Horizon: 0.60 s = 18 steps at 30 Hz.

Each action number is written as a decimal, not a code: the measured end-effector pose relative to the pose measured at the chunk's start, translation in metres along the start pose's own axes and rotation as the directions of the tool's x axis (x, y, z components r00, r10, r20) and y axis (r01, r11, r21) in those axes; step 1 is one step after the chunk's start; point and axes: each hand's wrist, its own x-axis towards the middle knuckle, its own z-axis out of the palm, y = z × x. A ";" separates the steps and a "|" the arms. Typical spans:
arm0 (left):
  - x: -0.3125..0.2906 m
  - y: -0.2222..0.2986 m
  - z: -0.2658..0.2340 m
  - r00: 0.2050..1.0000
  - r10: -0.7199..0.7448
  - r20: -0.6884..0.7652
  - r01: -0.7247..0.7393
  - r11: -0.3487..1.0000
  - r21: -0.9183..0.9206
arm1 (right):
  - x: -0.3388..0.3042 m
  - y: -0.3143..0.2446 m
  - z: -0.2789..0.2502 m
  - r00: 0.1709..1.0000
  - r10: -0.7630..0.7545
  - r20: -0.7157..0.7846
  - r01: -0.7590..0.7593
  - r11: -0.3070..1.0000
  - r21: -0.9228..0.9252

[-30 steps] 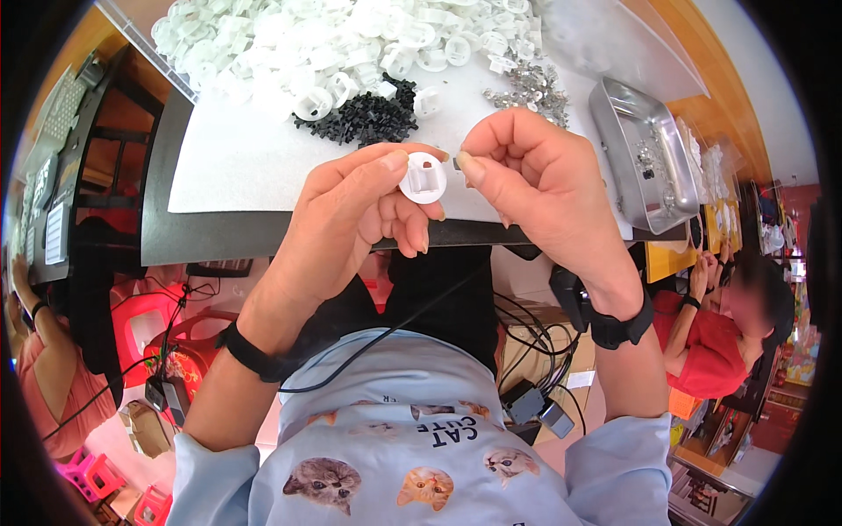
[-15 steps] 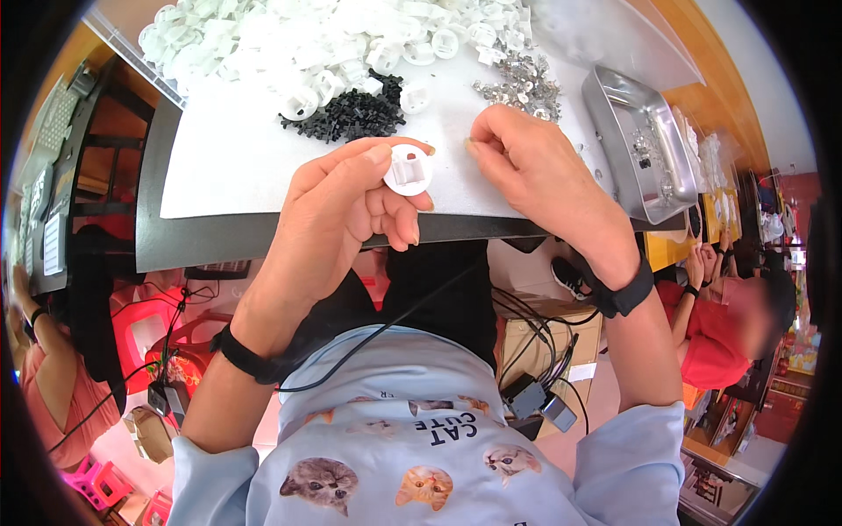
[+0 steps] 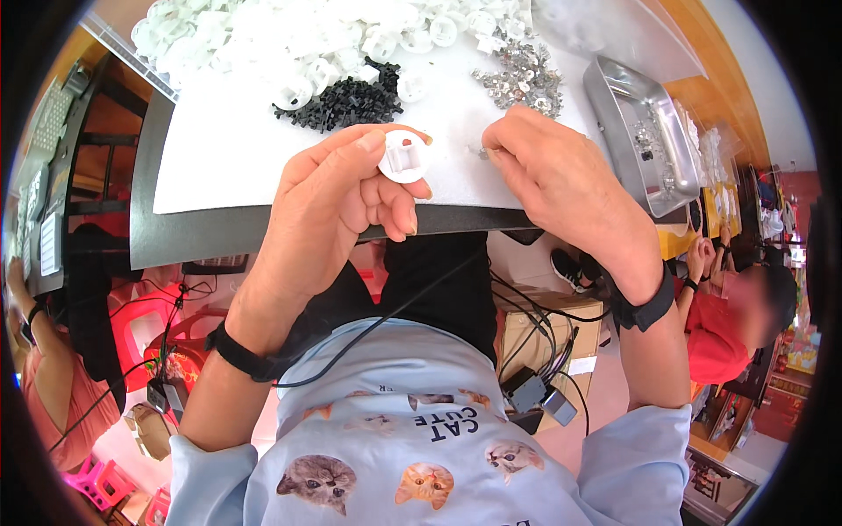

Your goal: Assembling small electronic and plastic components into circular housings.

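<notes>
My left hand (image 3: 329, 180) pinches a round white plastic part (image 3: 404, 157) by its rim between thumb and forefinger. The part has a raised square housing in its middle and a small opening above it, and my other left fingers curl loosely below. To its right, apart from it, my right hand (image 3: 561, 167) is closed in a pinch over the white sheet. A small greyish metal piece (image 3: 481, 153) shows at its fingertips, too small to make out well. Beyond my hands lie a pile of small black pieces (image 3: 346, 98) and a pile of small metal pieces (image 3: 524, 81).
A large heap of white plastic parts (image 3: 254, 44) covers the far side of the white sheet (image 3: 219, 167). On the right stands a metal tray (image 3: 605, 114) with some small pieces inside. Other people sit at both sides. A black cable (image 3: 386, 324) crosses my lap.
My right hand has shifted slightly right, and a small greyish piece now shows at its fingertips. The left hand still holds the white part, moved slightly left and up.
</notes>
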 end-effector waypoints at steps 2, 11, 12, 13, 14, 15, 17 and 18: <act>0.000 0.000 -0.001 1.000 -0.003 -0.003 0.003 1.000 -0.002 | -0.001 -0.003 -0.001 0.999 0.025 0.023 -0.025 1.000 -0.006; -0.001 -0.001 -0.001 0.999 0.022 -0.025 -0.022 1.000 -0.017 | 0.003 -0.004 0.006 0.999 0.032 0.004 -0.032 0.999 -0.024; -0.001 -0.001 -0.001 0.999 0.025 -0.021 -0.025 0.999 -0.035 | 0.003 -0.004 0.007 1.000 0.027 0.005 -0.027 0.999 -0.023; -0.001 -0.002 -0.001 0.999 0.027 -0.016 -0.028 0.998 -0.054 | 0.003 -0.004 0.007 0.999 0.040 0.003 -0.040 0.999 -0.024; -0.001 -0.002 -0.001 0.999 0.029 -0.021 -0.031 0.998 -0.053 | 0.003 -0.005 0.008 0.999 0.054 0.000 -0.054 0.998 -0.025; -0.001 -0.002 0.000 0.999 0.023 -0.026 -0.024 0.998 -0.061 | 0.003 -0.005 0.008 0.999 0.050 0.000 -0.050 0.998 -0.024; -0.002 -0.003 -0.001 0.999 0.017 -0.033 -0.019 0.998 -0.067 | 0.001 -0.006 0.008 0.997 0.041 -0.058 -0.038 0.998 0.054; -0.002 -0.003 -0.002 0.999 0.014 -0.033 -0.016 0.998 -0.064 | 0.001 -0.009 0.008 0.997 0.040 -0.058 -0.037 0.998 0.054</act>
